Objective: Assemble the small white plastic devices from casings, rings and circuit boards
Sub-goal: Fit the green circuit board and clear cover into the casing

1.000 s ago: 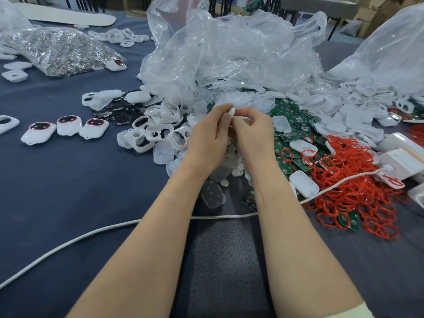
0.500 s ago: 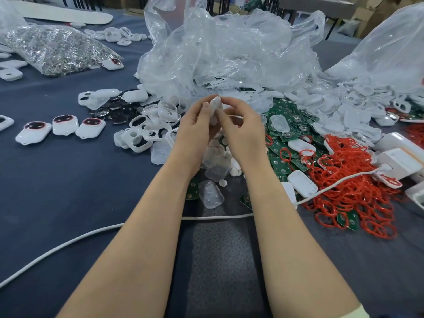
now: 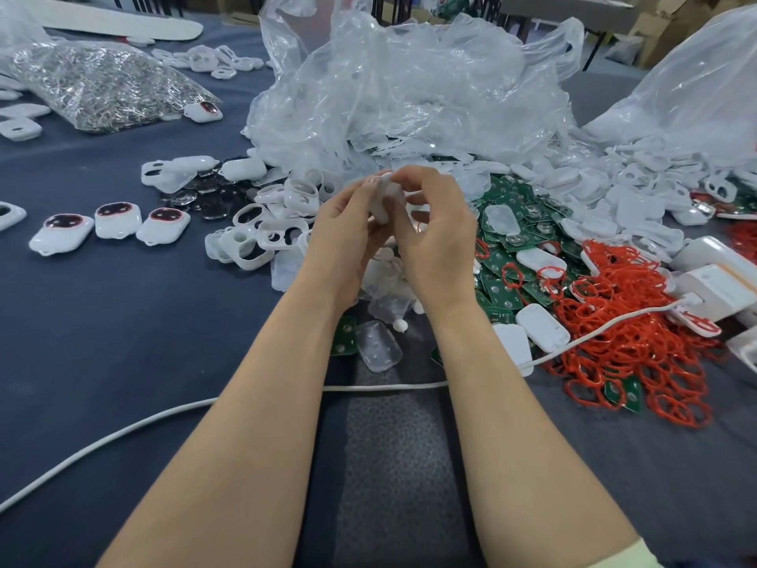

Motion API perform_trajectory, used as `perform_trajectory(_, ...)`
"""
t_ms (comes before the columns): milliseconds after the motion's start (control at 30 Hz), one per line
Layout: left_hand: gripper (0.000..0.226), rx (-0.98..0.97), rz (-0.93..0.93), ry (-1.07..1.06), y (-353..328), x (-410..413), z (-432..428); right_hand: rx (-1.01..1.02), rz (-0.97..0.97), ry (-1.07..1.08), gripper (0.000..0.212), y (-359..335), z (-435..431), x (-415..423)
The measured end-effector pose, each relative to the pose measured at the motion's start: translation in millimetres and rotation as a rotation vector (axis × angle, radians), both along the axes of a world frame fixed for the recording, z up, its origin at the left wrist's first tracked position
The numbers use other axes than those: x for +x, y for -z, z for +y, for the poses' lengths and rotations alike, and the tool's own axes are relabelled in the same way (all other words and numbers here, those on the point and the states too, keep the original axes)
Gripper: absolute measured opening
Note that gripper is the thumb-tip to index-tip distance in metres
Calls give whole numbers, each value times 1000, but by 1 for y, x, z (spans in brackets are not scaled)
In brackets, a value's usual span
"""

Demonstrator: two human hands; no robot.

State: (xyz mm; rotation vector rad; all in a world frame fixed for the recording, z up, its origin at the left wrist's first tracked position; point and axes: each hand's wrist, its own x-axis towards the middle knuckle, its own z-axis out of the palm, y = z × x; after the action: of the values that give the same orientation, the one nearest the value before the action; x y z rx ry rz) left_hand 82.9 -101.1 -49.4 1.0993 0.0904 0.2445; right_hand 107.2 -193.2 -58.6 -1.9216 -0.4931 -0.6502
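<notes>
Both hands meet above the middle of the table on one small white casing [image 3: 385, 196], held upright. My left hand [image 3: 348, 231] grips its left side and my right hand [image 3: 438, 235] pinches its top and right side with curled fingers. Most of the casing is hidden by the fingers. Under the hands lie loose clear casing parts [image 3: 379, 350]. White casing frames [image 3: 254, 239] pile up to the left, green circuit boards [image 3: 504, 239] to the right, and red rings [image 3: 626, 325] further right. Three assembled devices [image 3: 116, 219] with dark windows stand in a row at the left.
A white cable [image 3: 385, 387] crosses the dark blue table cloth [image 3: 123, 342] in front of the arms. Crumpled clear plastic bags [image 3: 409, 92] rise behind the hands. A bag of small metal parts [image 3: 102, 84] lies back left. White boxes [image 3: 712, 276] stand at the right edge.
Both hands have lifted the casing slightly and turned it upright between the fingers. The view has shifted a little left. Nothing on the table has moved.
</notes>
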Motion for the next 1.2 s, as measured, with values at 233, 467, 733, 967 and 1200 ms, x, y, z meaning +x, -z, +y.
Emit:
perform_trajectory(233,26,72,31,-15,-5,-3,6,-27,-26,-74,18,2,-3,3)
perform_trajectory(467,27,233,178,-41,-10,-2,18,-86,120,-141,34,3,2,1)
perform_trajectory(733,26,413,246,-64,-8,-2,17,-60,233,-203,28,2,3,-3)
perform_trajectory(967,30,456,159,-150,-5,-1,14,-189,152,-131,15,7,9,-4)
perform_trajectory(1200,33,297,142,-109,-7,-2,6,167,295,-119,18,-2,7,-4)
